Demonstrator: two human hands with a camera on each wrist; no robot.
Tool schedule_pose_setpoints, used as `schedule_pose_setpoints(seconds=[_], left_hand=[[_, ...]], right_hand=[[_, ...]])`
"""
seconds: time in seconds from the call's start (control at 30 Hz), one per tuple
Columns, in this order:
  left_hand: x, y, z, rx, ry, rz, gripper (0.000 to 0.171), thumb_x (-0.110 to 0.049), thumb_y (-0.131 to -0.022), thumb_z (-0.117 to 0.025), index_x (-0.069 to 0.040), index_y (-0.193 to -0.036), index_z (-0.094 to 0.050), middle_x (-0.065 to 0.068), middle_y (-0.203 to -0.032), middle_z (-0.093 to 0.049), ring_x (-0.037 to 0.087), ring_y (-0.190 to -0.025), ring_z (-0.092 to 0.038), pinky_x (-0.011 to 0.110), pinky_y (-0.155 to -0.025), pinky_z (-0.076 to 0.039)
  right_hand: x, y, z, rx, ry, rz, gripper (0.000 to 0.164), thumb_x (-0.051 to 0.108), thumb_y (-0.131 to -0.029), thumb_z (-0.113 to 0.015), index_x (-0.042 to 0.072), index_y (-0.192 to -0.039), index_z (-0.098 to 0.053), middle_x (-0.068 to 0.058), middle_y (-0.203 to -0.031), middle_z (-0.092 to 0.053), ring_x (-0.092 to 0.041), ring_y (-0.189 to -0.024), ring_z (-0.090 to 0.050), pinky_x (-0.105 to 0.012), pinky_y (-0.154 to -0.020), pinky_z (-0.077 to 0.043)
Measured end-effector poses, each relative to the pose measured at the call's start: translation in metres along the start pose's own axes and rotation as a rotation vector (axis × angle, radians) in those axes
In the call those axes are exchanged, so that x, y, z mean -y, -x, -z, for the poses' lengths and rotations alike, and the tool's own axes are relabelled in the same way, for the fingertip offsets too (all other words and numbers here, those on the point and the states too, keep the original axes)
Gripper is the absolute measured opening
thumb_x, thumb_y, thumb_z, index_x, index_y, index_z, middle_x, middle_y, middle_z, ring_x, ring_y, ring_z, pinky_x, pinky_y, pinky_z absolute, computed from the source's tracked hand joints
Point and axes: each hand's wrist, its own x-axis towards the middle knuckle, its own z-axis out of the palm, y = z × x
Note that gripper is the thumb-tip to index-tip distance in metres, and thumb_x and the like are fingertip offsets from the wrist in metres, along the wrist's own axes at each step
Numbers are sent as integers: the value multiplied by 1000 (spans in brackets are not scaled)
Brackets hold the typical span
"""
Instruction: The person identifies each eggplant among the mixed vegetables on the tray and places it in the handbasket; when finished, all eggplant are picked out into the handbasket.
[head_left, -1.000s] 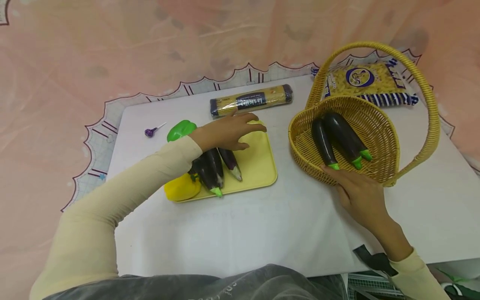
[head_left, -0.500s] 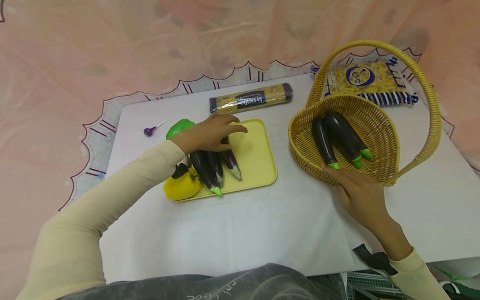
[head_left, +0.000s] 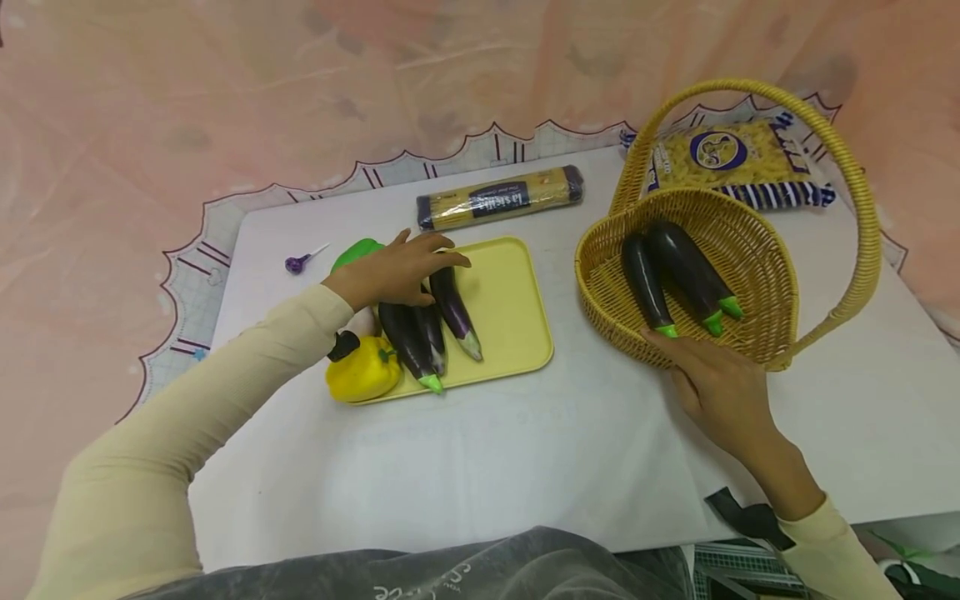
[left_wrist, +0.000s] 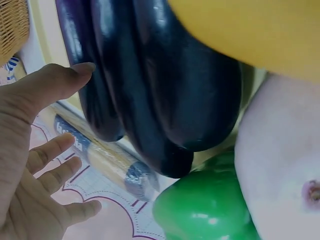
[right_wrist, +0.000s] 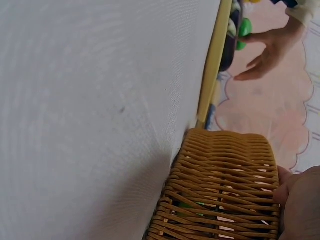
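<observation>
My left hand (head_left: 393,268) hovers over the left part of a yellow tray (head_left: 517,312), fingers spread, gripping nothing. Below it lie three dark eggplants side by side; the rightmost eggplant (head_left: 454,310) is nearest my thumb. In the left wrist view the thumb overlaps that eggplant (left_wrist: 82,42); whether it touches cannot be told. A yellow bell pepper (head_left: 363,371), a green pepper (head_left: 356,252) and a pale rounded vegetable (left_wrist: 280,160) crowd the tray's left side. My right hand (head_left: 723,400) grips the near rim of a wicker basket (head_left: 772,275) holding dark eggplants (head_left: 686,271) with green stems.
Behind the tray lies a long pasta packet (head_left: 501,198). A bag of short pasta (head_left: 731,158) rests behind the basket, whose tall handle (head_left: 862,208) arches over it. A purple lollipop (head_left: 297,263) sits left on the white tabletop (head_left: 480,467).
My left hand has drawn back leftward from above the tray's middle to above the eggplants, uncovering more of the rightmost one. The right hand stays on the basket rim.
</observation>
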Motion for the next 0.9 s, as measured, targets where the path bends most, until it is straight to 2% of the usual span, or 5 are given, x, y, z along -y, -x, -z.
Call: schedule_pose_setpoints(seconds=[0.1,0.33,0.7,0.9], left_hand=[[2,-1,-2,14,3,6,70,-18,-83,-80,-18,-144,-47,20,-149,-39,37,-141,-32,69,-110,-19],[6,-8,-8,48,8,-12,64,-19,-85,-77,-17,-143,-49,20,-147,-42,36,-139,-35,70,-109,-21],[3,-21,-6,109,-14,-42,59,-17,-84,-77,-19,-138,-53,19,-147,-41,38,-139,-34,71,-108,-22],[3,-27,-7,144,-12,-38,56,-15,-85,-76,-21,-136,-55,19,-150,-38,37,-141,-31,70,-111,-16]], right_hand=[[0,-1,1,9,5,2,46,0,-84,-51,12,-124,-69,-14,-94,-74,-16,-53,-43,-25,-43,-28],[0,-1,-1,-4,-9,2,48,-4,-80,-55,13,-123,-70,-14,-96,-74,-22,-58,-57,-30,-42,-35],[0,0,0,0,-4,-2,47,-3,-82,-54,12,-123,-70,-14,-96,-74,-24,-59,-59,-30,-42,-34],[-1,0,-1,-2,-3,1,47,-4,-81,-55,12,-123,-70,-14,-94,-74,-19,-54,-51,-27,-41,-31]])
